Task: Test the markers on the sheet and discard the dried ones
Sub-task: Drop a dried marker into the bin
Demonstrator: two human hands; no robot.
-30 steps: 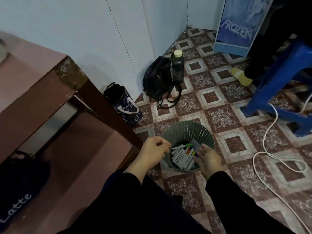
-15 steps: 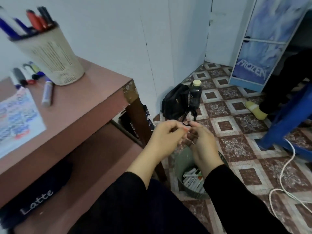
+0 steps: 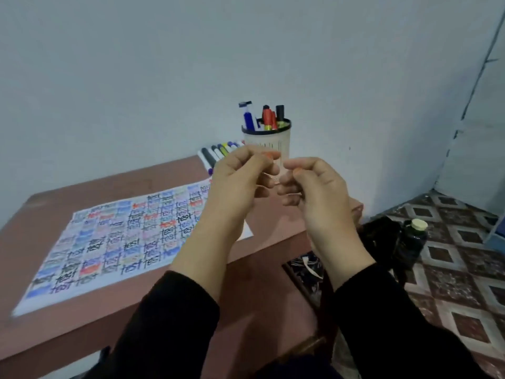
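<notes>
My left hand (image 3: 240, 181) and my right hand (image 3: 314, 187) are raised side by side above the table's right end. Their fingers are curled and the fingertips nearly meet. I see no marker in either hand; the gap between them is blurred. A paper sheet (image 3: 123, 242) covered with coloured "test" scribbles lies on the table. Behind my hands stands a white pen cup (image 3: 284, 140) with several markers (image 3: 269, 117) in it. More markers (image 3: 216, 154) lie in a row beside it at the wall.
The brown table (image 3: 95, 187) stands against a pale wall. On the tiled floor to the right sit a black bag (image 3: 379, 236) and a dark bottle (image 3: 411, 242). A patterned bag (image 3: 306, 266) lies below the table's edge.
My view has swung up from the green bin of discarded markers on the floor to the table. Both hands rose from the bin and came together in front of the pen cup.
</notes>
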